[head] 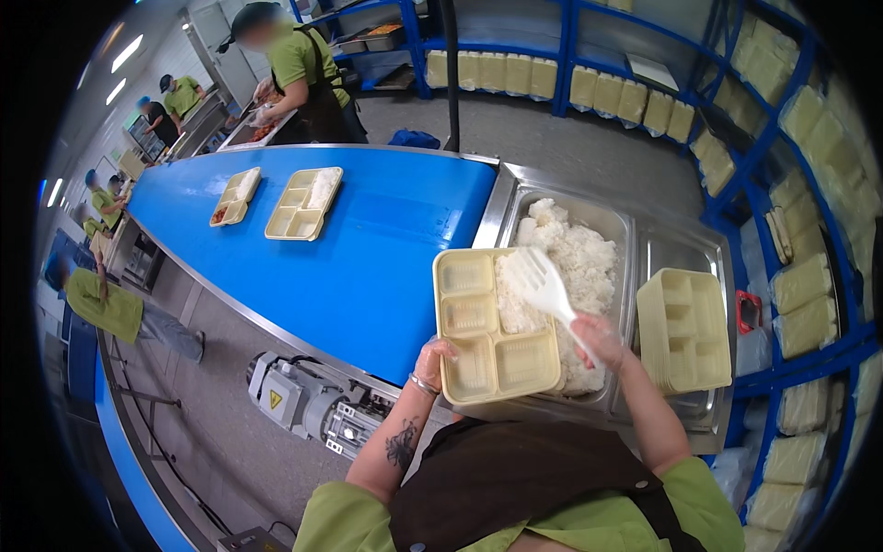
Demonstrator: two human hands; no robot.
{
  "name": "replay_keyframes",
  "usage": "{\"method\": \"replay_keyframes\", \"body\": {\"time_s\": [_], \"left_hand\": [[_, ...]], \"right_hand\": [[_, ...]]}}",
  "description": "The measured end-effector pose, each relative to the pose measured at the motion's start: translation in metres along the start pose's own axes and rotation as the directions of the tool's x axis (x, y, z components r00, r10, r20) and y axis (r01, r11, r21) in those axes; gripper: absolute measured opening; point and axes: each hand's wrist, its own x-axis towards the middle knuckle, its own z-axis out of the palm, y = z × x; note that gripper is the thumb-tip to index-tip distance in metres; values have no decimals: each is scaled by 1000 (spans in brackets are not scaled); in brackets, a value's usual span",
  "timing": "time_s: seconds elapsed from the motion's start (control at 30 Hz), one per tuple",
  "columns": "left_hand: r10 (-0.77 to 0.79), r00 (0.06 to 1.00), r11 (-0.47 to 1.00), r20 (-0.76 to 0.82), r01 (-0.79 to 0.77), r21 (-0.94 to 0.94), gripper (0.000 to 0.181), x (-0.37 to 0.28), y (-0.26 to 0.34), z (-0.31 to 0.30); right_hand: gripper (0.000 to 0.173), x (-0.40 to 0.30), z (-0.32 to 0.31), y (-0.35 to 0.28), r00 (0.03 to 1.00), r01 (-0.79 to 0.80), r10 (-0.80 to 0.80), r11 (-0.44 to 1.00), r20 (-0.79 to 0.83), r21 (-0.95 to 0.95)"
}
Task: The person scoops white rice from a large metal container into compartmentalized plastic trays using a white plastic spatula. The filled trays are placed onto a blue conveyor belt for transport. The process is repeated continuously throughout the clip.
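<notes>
My left hand (434, 360), in a clear glove, grips the left edge of a pale yellow compartment food tray (497, 400). Cooked white rice (512, 303) fills the tray's upper right compartment; the other compartments hold no food. With my right hand (601, 339) I hold a white slotted rice paddle (548, 286) by its handle. Its blade lies over the rice in the tray. Beneath and beyond the tray, a steel pan (625, 248) holds a large heap of rice (586, 255). The held tray covers part of that pan.
A stack of compartment trays (683, 331) stands at the right. Two trays, a nearer one (303, 203) and a farther one (236, 196), sit on the blue conveyor belt (372, 276). A motor (303, 397) juts beside it. Blue shelving (564, 62) holds wrapped tray stacks. Several co-workers (314, 76) stand along the line.
</notes>
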Motion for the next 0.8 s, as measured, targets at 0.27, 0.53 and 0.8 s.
{"method": "replay_keyframes", "body": {"time_s": [0.27,0.53,0.8], "left_hand": [[52,996,976,-67,-64,-206,57,-10,16,-30],[343,698,878,-629,0,479,28,-25,120,-113],[709,705,-203,-34,250,947,46,-62,102,-60]], "right_hand": [[40,-3,5,21,990,63,-36,978,-134,200],[41,-10,14,70,988,-29,64,971,-141,238],[31,-34,14,67,958,-230,267,932,-100,281]]}}
